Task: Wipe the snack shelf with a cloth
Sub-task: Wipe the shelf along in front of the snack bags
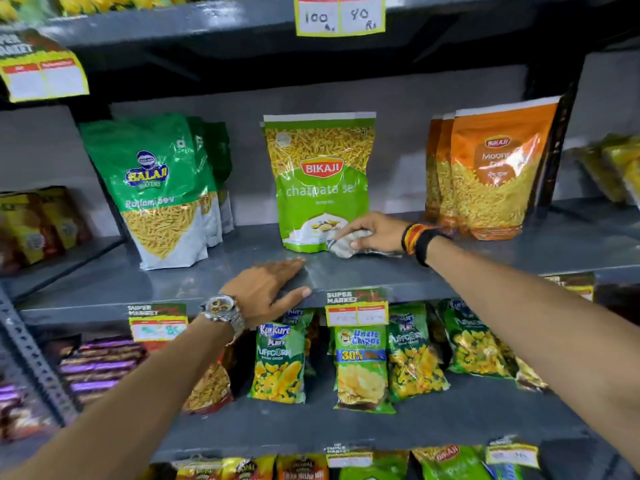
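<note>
The grey metal snack shelf [363, 271] runs across the middle of the view. My right hand [377, 232] presses a crumpled whitish cloth [346, 245] onto the shelf, right in front of the light green Bikaji chatpata sev bag [320, 181]. My left hand [268, 291] lies flat on the shelf's front edge, fingers over the top and thumb along the lip, holding nothing. It sits left of and nearer than the cloth.
Green Balaji sev bags [159, 188] stand at the left of the shelf, orange Bikaji bags [491, 168] at the right. Price tags [356, 308] hang off the front lip. Small snack packets [360, 365] fill the shelf below; another shelf overhangs above.
</note>
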A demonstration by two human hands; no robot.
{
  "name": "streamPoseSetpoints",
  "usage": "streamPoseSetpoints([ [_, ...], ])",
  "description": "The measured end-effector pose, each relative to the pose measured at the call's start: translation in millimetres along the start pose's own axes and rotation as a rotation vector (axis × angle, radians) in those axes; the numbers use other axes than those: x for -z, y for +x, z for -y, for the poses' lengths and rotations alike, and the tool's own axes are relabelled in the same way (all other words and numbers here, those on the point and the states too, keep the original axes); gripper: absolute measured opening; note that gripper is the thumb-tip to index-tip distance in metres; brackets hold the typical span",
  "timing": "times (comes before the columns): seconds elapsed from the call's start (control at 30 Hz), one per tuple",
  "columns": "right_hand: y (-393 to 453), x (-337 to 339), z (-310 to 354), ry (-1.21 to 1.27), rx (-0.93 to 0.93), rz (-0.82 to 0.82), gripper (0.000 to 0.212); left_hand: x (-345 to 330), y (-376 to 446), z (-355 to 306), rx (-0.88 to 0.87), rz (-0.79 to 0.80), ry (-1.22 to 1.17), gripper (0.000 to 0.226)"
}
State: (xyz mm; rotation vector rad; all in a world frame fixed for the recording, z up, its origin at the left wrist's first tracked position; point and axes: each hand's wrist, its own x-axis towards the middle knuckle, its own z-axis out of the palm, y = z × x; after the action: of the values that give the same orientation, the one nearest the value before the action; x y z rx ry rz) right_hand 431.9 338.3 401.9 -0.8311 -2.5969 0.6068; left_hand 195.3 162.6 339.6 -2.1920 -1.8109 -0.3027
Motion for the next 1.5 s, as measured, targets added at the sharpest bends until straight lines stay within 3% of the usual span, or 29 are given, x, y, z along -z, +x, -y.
streamPoseSetpoints([
  [0.17,-33,-5,3,0.133,0.043,0.032,0.033,4,-1,-5,-0.009,0.022,0.023,0.088],
  [0.33,-92,9,12,0.183,0.135,0.199,0.032,4,-2,-4,-0.013,0.034,0.029,0.089],
  [0.5,-70,39,-27,0.136,-0.041,-0.103,0.031,2,-1,-3,-0.011,0.029,0.047,0.087],
  [0.6,-71,20,-28,0.044,-0.13,-0.129,0.027,2,-1,-2,-0.015,0.033,0.063,0.087],
  [0.8,-140,20,30,0.141,-0.055,0.132,0.032,0,-3,1,-0.033,0.024,0.037,0.088],
  [0.97,-136,33,-2,0.045,-0.183,-0.285,0.031,1,0,2,-0.028,0.037,0.044,0.086],
  [1.03,-137,22,-5,-0.03,-0.2,-0.247,0.03,2,0,1,-0.025,0.051,0.053,0.088],
  [1.17,-153,35,3,0.008,-0.145,0.058,0.03,3,-1,-1,-0.02,0.047,0.038,0.091],
  [1.2,-155,44,1,0.043,-0.141,0.068,0.031,4,-1,-2,-0.025,0.041,0.031,0.091],
  [1.37,-106,78,-39,0.137,-0.121,-0.276,0.033,-1,18,-23,-0.229,-0.004,0.05,0.075],
  [1.5,-39,82,-63,0.152,-0.128,-0.415,0.029,-4,49,-58,-0.41,-0.043,0.032,0.071],
])
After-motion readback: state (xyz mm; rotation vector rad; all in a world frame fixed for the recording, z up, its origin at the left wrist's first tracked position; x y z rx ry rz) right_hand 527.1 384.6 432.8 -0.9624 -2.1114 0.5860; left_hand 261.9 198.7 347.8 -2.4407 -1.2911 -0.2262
